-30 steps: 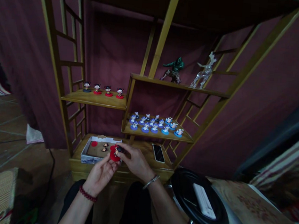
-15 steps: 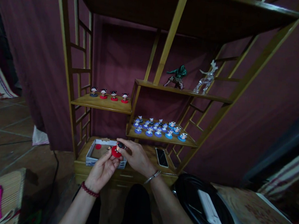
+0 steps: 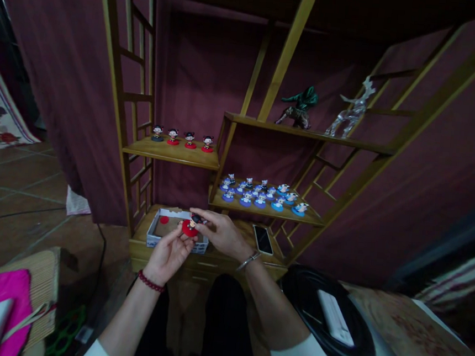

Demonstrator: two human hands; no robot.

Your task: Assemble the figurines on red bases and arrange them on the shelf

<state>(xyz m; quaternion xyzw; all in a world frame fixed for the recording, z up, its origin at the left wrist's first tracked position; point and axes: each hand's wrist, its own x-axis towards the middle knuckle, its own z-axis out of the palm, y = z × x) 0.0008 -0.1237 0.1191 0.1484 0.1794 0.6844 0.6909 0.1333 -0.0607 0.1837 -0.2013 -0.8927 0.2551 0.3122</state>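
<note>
Pinching: left hand, palm up, has the doll figurine by its base, right hand has thumb and fingers on the head
Doll's spot: between both hands, right over the shallow box
Doll's look: black hair, pale face, flat round red base, fingers hide some of it
Box: cardboard imo, brown bottom, pale printed sides, flat red disc inside
Shelf unit: smooth yellowish-brown wood, slight sheen, angular lattice sides
Wrists: dark red round-bead bracelet, thin silvery bangle
Backdrop: plum-coloured curtain, soft folds
</note>
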